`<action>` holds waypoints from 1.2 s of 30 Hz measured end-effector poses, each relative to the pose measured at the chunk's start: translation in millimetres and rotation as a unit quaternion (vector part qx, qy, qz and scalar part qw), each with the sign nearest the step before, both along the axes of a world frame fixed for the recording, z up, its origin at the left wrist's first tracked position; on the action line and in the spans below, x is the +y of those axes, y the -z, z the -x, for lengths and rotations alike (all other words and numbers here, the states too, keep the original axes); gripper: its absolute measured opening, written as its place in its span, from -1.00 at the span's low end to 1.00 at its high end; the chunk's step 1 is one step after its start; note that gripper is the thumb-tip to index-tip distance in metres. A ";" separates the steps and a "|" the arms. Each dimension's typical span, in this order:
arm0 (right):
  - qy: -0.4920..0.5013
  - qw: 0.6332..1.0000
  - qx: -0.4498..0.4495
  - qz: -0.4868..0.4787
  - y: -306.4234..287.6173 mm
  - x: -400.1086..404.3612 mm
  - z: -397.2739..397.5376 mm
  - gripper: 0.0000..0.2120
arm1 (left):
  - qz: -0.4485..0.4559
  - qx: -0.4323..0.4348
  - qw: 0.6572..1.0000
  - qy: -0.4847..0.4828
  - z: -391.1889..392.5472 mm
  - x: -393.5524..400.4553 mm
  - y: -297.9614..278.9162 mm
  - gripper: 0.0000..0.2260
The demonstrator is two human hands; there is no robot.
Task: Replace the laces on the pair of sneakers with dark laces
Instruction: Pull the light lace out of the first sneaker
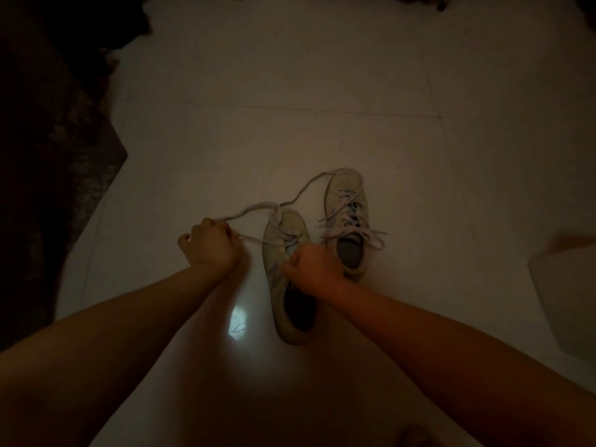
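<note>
On the tiled floor (290, 91), early stage: left hand (211, 245) grips the pale lace (254, 207) half drawn from the near sneaker (285, 269), right hand (312, 266) fisted on its eyelets, far sneaker (348, 221) fully laced, no dark laces visible.

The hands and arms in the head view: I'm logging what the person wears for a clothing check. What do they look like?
Both forearms are bare up to the picture's lower edge, with no sleeves in view. The left hand and right hand wear no gloves. No watch, bracelet or ring can be made out, though the light is dim, so small items could be missed.
</note>
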State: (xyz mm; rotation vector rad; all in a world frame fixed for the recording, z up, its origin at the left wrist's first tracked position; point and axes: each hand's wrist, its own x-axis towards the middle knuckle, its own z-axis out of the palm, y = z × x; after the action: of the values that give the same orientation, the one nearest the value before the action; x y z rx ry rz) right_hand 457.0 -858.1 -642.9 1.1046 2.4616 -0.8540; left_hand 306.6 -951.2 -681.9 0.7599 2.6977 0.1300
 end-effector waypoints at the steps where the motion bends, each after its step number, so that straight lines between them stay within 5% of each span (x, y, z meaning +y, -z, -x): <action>1: 0.003 1.000 0.000 0.003 0.3 0.1 0.5 -0.62 | 0.012 0.001 1.000 0.004 -1.5 0.0 -0.7 -0.77; 6: 0.020 1.000 0.002 0.011 2.8 -0.2 1.4 -0.63 | -0.076 -0.030 0.982 0.168 -18.0 2.4 0.4 -0.55; 11: 0.018 1.000 0.000 0.022 2.8 2.4 -1.1 -0.72 | -0.144 0.016 0.956 0.253 -28.4 9.6 0.8 -0.79; 16: 0.012 1.000 0.001 0.028 6.2 1.6 -0.2 -0.61 | -0.140 -0.013 0.966 0.216 -27.1 11.5 -0.9 -0.77; 25: 0.013 1.000 0.009 0.021 7.5 -0.4 -6.2 -0.64 | -0.068 -0.104 0.988 -0.094 9.4 -2.7 11.7 -0.81; 28: 0.045 0.997 0.025 0.057 12.2 2.7 -7.9 -0.67 | -0.020 -0.023 0.998 -0.055 12.5 -7.5 8.7 -0.80; 30: 0.047 0.992 0.045 0.110 10.7 3.2 -10.6 -0.60 | -0.068 0.024 0.997 0.011 2.8 -6.5 8.1 -0.71; 33: 0.002 0.979 0.052 0.196 -0.6 7.5 -13.5 -0.67 | -0.183 -0.104 0.973 0.094 -22.1 0.8 5.2 -0.48; 36: -0.008 0.987 0.084 0.137 -8.4 22.1 -17.0 -0.84 | -0.198 -0.209 0.951 0.109 -44.7 12.4 1.0 -0.38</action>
State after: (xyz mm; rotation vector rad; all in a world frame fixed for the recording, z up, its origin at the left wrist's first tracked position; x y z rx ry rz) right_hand 474.1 -835.9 -634.5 0.9478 2.3848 -1.2817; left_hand 351.3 -938.8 -682.9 1.0078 2.1903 0.7106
